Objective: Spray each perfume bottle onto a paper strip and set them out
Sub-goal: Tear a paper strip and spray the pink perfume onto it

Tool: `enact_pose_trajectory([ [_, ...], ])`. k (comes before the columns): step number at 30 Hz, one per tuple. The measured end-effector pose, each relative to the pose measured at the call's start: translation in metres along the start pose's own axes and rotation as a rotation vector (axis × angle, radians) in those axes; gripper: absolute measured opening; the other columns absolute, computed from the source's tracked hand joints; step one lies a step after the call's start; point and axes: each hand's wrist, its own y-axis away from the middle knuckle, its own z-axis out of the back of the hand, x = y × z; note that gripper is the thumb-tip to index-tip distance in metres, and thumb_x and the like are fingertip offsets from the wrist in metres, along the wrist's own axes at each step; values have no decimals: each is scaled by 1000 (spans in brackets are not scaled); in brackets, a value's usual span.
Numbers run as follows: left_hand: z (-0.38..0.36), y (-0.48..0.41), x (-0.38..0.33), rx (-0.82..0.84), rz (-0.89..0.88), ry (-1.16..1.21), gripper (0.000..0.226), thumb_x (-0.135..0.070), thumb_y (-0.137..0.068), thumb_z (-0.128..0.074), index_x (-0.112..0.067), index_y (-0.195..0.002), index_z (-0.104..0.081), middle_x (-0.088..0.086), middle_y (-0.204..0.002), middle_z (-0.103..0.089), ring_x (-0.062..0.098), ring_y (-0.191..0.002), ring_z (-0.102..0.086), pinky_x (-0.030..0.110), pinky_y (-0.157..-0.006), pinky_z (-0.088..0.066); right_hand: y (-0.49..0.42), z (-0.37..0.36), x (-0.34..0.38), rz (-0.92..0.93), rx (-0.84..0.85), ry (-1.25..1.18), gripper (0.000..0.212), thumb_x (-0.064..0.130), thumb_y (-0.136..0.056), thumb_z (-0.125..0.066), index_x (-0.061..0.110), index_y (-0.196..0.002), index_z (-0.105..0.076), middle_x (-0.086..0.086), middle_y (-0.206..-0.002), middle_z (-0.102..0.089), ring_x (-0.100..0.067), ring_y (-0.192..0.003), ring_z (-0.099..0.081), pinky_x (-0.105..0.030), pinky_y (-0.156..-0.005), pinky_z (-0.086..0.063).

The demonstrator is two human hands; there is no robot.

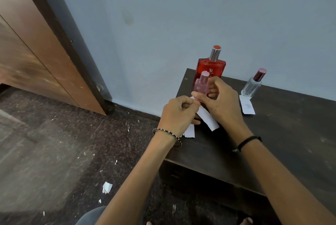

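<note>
The right hand (221, 101) covers the lower right of the pink bottle (201, 86) and the base of the red bottle (211, 68), whose label is too small to read, while the table (291, 134) runs off the right edge and the left hand (179, 114) hides the strip's (207, 117) upper end.

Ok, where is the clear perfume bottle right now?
The clear perfume bottle stands at the table's back right, by the wall, with a paper strip just in front, right of the red bottle.
</note>
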Motion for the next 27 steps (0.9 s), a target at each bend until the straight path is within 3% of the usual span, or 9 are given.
enact_pose_trajectory([
  [5,-7,0,-1,-37,-54,-75,16,-11,-92,-63,-9,-89,-79,-6,-62,-68,4,-52,-68,24,-69,-64,27,34,-6,-102,-4,-51,41,53,-85,-74,30,-117,-62,18,-105,-69,6,-91,-65,-8,-73,-45],
  [7,-11,1,-2,-48,-83,-116,16,-14,-91,-64,-12,-89,-79,-6,-63,-71,5,-53,-70,21,-68,-63,43,47,-9,-156,-13,-98,43,60,-83,-70,34,-115,-59,16,-113,-67,-1,-99,-66,-19,-81,-52],
  [10,-23,4,-4,-59,-148,-207,15,-19,-92,-66,-17,-93,-80,-7,-80,-75,9,-66,-72,22,-73,-62,64,61,-10,-211,20,-183,55,67,-76,-65,33,-119,-57,13,-126,-65,-14,-112,-66,-43,-97,-55],
  [12,-29,5,-6,-80,-226,-269,15,-18,-92,-66,-19,-95,-80,-9,-91,-75,5,-75,-70,18,-78,-58,72,64,-7,-219,64,-212,59,66,-75,-63,32,-122,-56,14,-126,-63,-14,-114,-65,-48,-100,-54],
  [16,-40,6,-9,-131,-283,-252,17,-20,-94,-62,-19,-96,-79,-17,-90,-68,-18,-82,-60,-4,-73,-43,80,67,-7,-241,112,-229,63,64,-78,-59,27,-129,-56,9,-121,-67,-9,-102,-68,-43,-96,-57],
  [20,-43,4,-7,-171,-316,-342,18,-20,-96,-62,-13,-100,-78,-7,-100,-72,-1,-83,-62,-6,-73,-41,79,75,-10,-223,85,-318,48,53,-85,-61,26,-125,-61,3,-107,-69,-8,-79,-68,-35,-79,-60],
  [23,-46,5,-8,-163,-328,-332,21,-21,-98,-60,-12,-101,-78,-2,-104,-75,-1,-82,-62,-6,-73,-41,77,80,-13,-223,64,-447,31,47,-86,-62,28,-111,-65,-18,-94,-67,-15,-66,-59,-29,-61,-52],
  [25,-49,7,-12,-128,-316,-291,27,-30,-101,-56,-14,-100,-78,-2,-101,-74,-1,-84,-62,-1,-73,-44,78,81,-14,-211,88,-458,27,45,-89,-67,28,-109,-65,-13,-90,-68,-15,-63,-59,-24,-56,-50],
  [27,-54,9,-15,-67,-255,-151,38,-44,-102,-50,-17,-97,-77,1,-97,-74,10,-87,-67,14,-78,-51,79,81,-15,-191,144,-461,24,42,-89,-67,30,-110,-65,-6,-85,-69,-16,-62,-61,-22,-57,-52],
])
